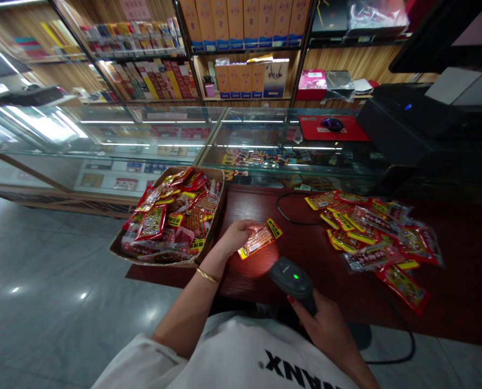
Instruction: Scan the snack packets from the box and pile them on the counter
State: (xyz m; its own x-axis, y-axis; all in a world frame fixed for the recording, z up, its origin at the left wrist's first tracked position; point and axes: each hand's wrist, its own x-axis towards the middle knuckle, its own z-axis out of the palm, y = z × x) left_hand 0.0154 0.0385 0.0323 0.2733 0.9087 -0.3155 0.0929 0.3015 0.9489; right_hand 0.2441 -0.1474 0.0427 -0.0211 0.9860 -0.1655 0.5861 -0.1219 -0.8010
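Note:
My left hand (238, 236) pinches the near end of a snack packet (261, 240) with yellow ends and brown sticks showing through clear film. Reddish light falls on the desk just below the packet. In my right hand (326, 319) is a black barcode scanner (292, 276), its green light lit and its head pointing toward the packet. To the left stands an open cardboard box (220, 216) heaped with red and yellow snack packets (172, 216). Right of the scanner lies a loose pile of similar packets (366, 232), some red, some clear.
The dark red wooden desk (249, 202) meets a glass display counter (265, 127) at its back. A black cable (279, 208) curls beside the pile. A mouse (332, 124) sits on a red mat, with a black printer-like machine (411, 124) to the right. Boxed goods fill the shelves behind.

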